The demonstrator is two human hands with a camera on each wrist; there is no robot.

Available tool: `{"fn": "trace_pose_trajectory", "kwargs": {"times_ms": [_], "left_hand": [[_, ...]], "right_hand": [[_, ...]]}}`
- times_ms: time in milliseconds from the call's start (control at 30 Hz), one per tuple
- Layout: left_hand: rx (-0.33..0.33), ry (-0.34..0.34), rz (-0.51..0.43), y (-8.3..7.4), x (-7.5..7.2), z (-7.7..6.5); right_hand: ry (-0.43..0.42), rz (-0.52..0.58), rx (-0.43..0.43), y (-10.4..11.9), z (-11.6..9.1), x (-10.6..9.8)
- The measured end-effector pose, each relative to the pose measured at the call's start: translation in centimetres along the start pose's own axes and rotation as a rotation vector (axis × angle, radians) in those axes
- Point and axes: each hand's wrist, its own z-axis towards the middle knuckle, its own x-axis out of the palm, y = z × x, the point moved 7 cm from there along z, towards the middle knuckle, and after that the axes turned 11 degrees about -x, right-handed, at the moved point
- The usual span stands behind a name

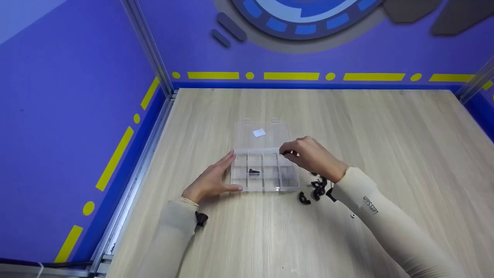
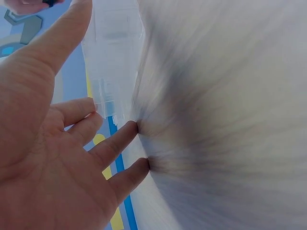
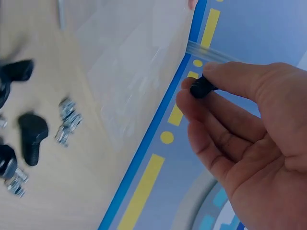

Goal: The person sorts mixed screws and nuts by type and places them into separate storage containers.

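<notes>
A clear plastic compartment box lies on the table with its lid folded back. One black screw-like part sits in a middle-row compartment. My left hand is spread along the box's left side, thumb at the front corner and fingertips toward the back one. In the left wrist view two fingertips touch the table. Over the box's back right corner, my right hand pinches a small black piece between thumb and fingers; most of it is hidden by them.
Several black parts lie in a loose group right of the box, partly under the right forearm. Small silver metal pieces lie near a black thumb screw. A white label is on the lid. Blue-purple walls border the table.
</notes>
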Motion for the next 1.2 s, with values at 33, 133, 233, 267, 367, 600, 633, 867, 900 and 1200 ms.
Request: {"fn": "trace_pose_trajectory", "kwargs": {"times_ms": [33, 133, 233, 267, 367, 600, 633, 867, 900, 1200], "left_hand": [[0.0, 0.002, -0.001, 0.0, 0.0, 0.0], [0.003, 0.005, -0.007, -0.1, 0.0, -0.1], [0.003, 0.005, -0.005, -0.1, 0.0, 0.0], [0.003, 0.004, -0.007, -0.1, 0.0, 0.0], [0.011, 0.003, -0.009, -0.2, -0.1, 0.0], [0.04, -0.004, -0.018, -0.2, -0.1, 0.0], [0.04, -0.006, -0.017, -0.2, -0.1, 0.0], [0.023, -0.006, -0.033, 0.0, -0.1, 0.0], [0.017, -0.003, -0.036, 0.0, 0.0, 0.0], [0.007, 0.0, -0.034, 0.3, 0.0, 0.0]], "right_hand": [[-0.001, -0.002, -0.006, 0.2, 0.2, 0.1], [-0.003, -0.014, -0.025, 0.9, 0.9, 0.3], [0.01, -0.027, -0.037, 1.4, 1.6, 0.6], [0.016, -0.029, -0.037, 1.5, 1.8, 0.7], [0.038, -0.025, -0.043, 1.9, 2.3, 1.1], [0.035, -0.003, -0.099, 2.7, 3.3, 2.2], [0.029, -0.002, -0.104, 2.8, 3.5, 2.4], [0.026, 0.026, -0.1, 2.9, 4.3, 3.9], [0.03, 0.032, -0.103, 2.9, 4.4, 4.1], [0.06, 0.073, -0.072, 2.7, 5.0, 5.6]]}}
